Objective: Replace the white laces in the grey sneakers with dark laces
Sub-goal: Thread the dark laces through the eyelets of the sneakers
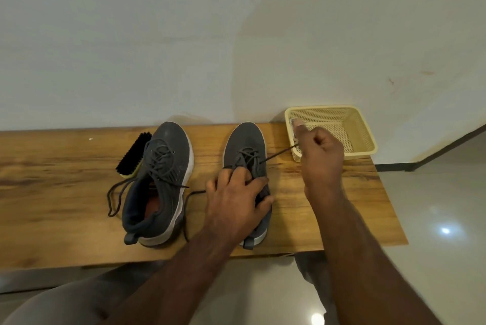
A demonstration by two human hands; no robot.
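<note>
Two grey sneakers with white soles stand side by side on the wooden worktop (65, 193), toes toward its far edge and the wall. The left sneaker (160, 182) is fully threaded with a dark lace (115, 193) whose loose ends trail onto the wood on either side. The right sneaker (247, 151) carries a dark lace across its upper eyelets.

The left hand (236, 201) rests over the middle and opening of the right sneaker, fingers curled down onto the tongue and lacing, gripping the shoe. The right hand (319, 151) is raised just beside the sneaker's right side, fingers closed, pinching one end of the dark lace (278, 153), which runs taut from an eyelet up to it.

A black-bristled brush (132, 153) lies touching the left sneaker's far left side. A cream perforated basket (360, 135) sits at the worktop's far right corner, partly behind the right hand. A pale wall rises behind; glossy floor tiles show to the right.
</note>
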